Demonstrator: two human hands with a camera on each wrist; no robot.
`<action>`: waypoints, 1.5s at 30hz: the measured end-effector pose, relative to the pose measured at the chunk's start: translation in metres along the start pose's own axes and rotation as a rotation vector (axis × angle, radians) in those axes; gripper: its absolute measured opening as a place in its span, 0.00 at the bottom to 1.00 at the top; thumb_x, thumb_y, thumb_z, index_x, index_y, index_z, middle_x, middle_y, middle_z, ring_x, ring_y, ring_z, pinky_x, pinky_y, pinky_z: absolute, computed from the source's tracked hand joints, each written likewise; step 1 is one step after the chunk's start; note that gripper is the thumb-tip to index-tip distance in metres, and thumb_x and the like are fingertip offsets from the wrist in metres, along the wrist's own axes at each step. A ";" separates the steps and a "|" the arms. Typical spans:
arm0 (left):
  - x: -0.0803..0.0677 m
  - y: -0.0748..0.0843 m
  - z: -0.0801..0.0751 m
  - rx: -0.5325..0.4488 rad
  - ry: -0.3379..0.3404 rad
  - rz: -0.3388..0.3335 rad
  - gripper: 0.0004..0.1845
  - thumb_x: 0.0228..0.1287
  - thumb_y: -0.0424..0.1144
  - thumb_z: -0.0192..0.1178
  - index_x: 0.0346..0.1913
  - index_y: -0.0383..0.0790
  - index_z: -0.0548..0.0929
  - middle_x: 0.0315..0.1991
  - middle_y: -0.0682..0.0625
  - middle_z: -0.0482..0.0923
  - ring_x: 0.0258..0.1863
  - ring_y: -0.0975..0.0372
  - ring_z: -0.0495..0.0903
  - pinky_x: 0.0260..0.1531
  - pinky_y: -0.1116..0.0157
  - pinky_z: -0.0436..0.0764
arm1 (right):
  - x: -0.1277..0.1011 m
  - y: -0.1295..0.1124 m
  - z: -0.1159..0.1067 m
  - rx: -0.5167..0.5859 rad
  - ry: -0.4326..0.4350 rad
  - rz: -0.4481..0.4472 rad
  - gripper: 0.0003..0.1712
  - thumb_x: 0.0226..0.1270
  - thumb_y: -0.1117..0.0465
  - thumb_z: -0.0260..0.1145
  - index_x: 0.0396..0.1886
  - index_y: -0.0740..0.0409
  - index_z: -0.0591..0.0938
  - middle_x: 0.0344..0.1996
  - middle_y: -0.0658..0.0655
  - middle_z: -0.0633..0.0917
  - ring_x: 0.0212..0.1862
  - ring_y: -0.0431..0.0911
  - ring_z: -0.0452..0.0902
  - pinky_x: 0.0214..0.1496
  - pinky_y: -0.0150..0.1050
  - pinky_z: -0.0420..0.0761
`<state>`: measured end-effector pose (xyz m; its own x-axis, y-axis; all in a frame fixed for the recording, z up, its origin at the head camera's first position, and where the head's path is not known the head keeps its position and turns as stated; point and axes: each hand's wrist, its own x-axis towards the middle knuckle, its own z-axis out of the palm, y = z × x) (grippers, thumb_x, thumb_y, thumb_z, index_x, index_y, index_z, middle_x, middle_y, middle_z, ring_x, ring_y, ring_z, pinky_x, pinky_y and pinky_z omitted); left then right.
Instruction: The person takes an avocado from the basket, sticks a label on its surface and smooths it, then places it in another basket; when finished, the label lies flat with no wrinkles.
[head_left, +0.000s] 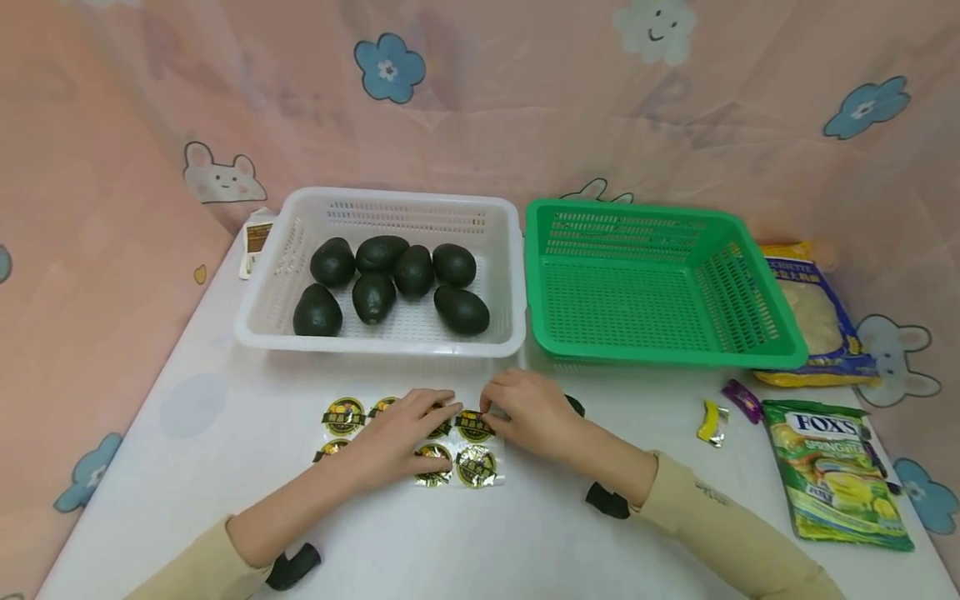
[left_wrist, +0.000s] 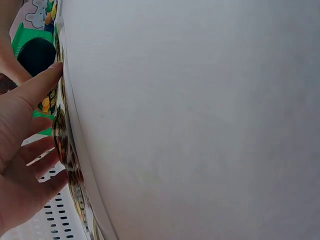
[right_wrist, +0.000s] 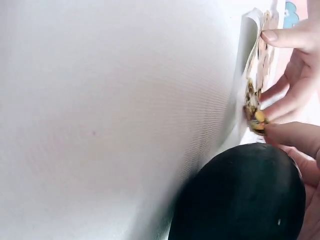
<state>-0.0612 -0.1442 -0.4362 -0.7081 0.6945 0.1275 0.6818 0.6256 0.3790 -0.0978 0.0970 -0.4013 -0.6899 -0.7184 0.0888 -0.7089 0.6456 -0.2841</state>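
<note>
Sticker (head_left: 474, 427) pinched (right grip (head_left: 536, 414))

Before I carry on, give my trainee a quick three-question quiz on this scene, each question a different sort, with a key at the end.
1. How many avocados lie in the white basket?
2. True or false: in the head view, the green basket stands to the right of the white basket.
3. What is the left grip touching?
A) the Fox's packet
B) the sticker sheet
C) the white basket

Key
1. Seven.
2. True.
3. B, the sticker sheet.
</note>
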 end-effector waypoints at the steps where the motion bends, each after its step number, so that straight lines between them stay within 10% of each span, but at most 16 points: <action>1: -0.001 0.000 0.000 0.008 -0.002 0.013 0.39 0.58 0.54 0.69 0.67 0.37 0.72 0.66 0.41 0.67 0.65 0.51 0.67 0.60 0.51 0.71 | 0.000 0.001 0.001 0.010 0.017 -0.018 0.05 0.58 0.59 0.73 0.30 0.48 0.84 0.31 0.44 0.82 0.36 0.41 0.75 0.34 0.35 0.75; 7: -0.009 -0.003 0.001 0.003 -0.088 0.035 0.40 0.65 0.54 0.62 0.71 0.33 0.64 0.72 0.40 0.60 0.71 0.50 0.59 0.68 0.50 0.60 | -0.007 0.001 -0.003 0.105 0.068 -0.105 0.04 0.61 0.60 0.71 0.32 0.47 0.83 0.32 0.42 0.82 0.39 0.39 0.75 0.39 0.36 0.76; 15: -0.013 0.001 -0.002 -0.030 -0.255 0.006 0.38 0.72 0.55 0.52 0.76 0.38 0.55 0.77 0.43 0.48 0.75 0.53 0.47 0.71 0.51 0.50 | -0.023 0.001 -0.032 0.452 0.065 0.002 0.02 0.67 0.58 0.67 0.36 0.49 0.81 0.32 0.39 0.81 0.38 0.37 0.77 0.41 0.38 0.78; 20: 0.001 0.020 -0.016 -0.399 -0.092 -0.103 0.26 0.71 0.49 0.58 0.67 0.41 0.73 0.69 0.48 0.67 0.70 0.58 0.63 0.65 0.57 0.66 | -0.033 0.009 -0.051 0.561 0.053 0.080 0.05 0.66 0.60 0.68 0.37 0.44 0.82 0.30 0.37 0.82 0.37 0.36 0.76 0.38 0.34 0.75; 26: 0.033 0.048 -0.037 -0.833 0.150 -0.269 0.07 0.67 0.42 0.62 0.41 0.45 0.87 0.37 0.54 0.84 0.26 0.58 0.83 0.26 0.67 0.80 | -0.040 0.013 -0.062 0.566 0.075 0.094 0.08 0.63 0.62 0.70 0.35 0.42 0.82 0.29 0.37 0.81 0.37 0.36 0.77 0.38 0.34 0.76; 34: 0.051 0.058 -0.032 -0.892 0.241 -0.380 0.06 0.62 0.43 0.67 0.33 0.45 0.89 0.32 0.55 0.86 0.26 0.55 0.81 0.23 0.69 0.77 | -0.053 0.020 -0.055 0.638 0.144 0.248 0.10 0.65 0.59 0.69 0.46 0.47 0.82 0.29 0.45 0.78 0.36 0.40 0.75 0.43 0.39 0.80; 45: 0.069 0.057 -0.010 -0.806 0.216 -0.392 0.06 0.63 0.47 0.67 0.32 0.51 0.90 0.29 0.58 0.85 0.33 0.66 0.80 0.34 0.65 0.78 | -0.071 0.039 -0.039 0.621 0.198 0.343 0.04 0.66 0.60 0.68 0.31 0.50 0.83 0.26 0.46 0.77 0.31 0.43 0.70 0.33 0.34 0.71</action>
<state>-0.0730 -0.0640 -0.3966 -0.9356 0.3530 -0.0066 0.1100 0.3092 0.9446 -0.0819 0.1831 -0.3818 -0.9133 -0.4040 0.0518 -0.2749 0.5176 -0.8103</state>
